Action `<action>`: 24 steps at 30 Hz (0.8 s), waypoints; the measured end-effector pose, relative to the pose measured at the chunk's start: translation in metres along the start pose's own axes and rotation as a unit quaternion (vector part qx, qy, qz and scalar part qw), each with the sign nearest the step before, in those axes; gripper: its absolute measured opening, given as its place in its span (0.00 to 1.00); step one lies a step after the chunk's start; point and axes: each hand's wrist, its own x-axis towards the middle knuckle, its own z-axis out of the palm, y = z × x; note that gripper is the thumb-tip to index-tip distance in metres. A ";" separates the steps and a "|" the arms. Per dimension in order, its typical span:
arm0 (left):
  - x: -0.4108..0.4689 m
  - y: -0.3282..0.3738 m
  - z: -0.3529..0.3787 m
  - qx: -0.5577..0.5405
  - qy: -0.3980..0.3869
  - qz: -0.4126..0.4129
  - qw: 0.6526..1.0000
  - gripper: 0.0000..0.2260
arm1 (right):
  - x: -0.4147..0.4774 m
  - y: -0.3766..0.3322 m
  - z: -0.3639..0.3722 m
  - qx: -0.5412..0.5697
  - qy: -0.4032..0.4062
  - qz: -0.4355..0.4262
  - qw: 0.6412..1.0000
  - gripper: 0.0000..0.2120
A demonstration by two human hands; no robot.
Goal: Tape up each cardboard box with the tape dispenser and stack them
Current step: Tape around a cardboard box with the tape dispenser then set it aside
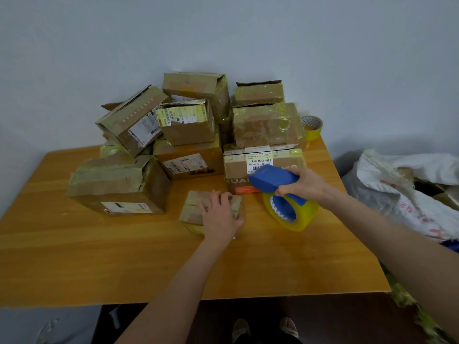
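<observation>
A small flat cardboard box lies on the wooden table near its middle. My left hand rests on top of this box with its fingers spread flat and its thumb at the box's right edge. My right hand grips the blue tape dispenser, held in the air just right of the small box. The dispenser's yellowish tape roll hangs below my hand. Several taped cardboard boxes stand piled at the back of the table.
A larger taped box sits left of the small one. A box with a white label stands right behind the dispenser. A spare yellow tape roll stands at the back right corner. White sacks lie right of the table.
</observation>
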 end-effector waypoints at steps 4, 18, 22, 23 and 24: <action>-0.005 -0.023 -0.006 0.035 -0.044 0.059 0.997 0.39 | -0.003 0.001 0.015 0.046 0.014 -0.018 0.999 0.32; -0.023 -0.079 -0.018 0.126 -0.094 0.202 0.967 0.43 | 0.000 -0.014 0.033 -0.013 -0.037 -0.043 0.998 0.24; -0.019 -0.082 -0.024 0.142 -0.095 0.162 0.972 0.47 | -0.004 -0.013 0.023 0.006 -0.055 -0.036 0.998 0.20; -0.019 -0.079 -0.024 0.116 -0.099 0.141 0.978 0.46 | -0.006 -0.013 0.022 0.007 -0.057 -0.035 0.998 0.20; -0.018 -0.076 -0.023 0.088 -0.107 0.133 0.981 0.44 | -0.007 -0.013 0.021 0.009 -0.059 -0.034 0.998 0.21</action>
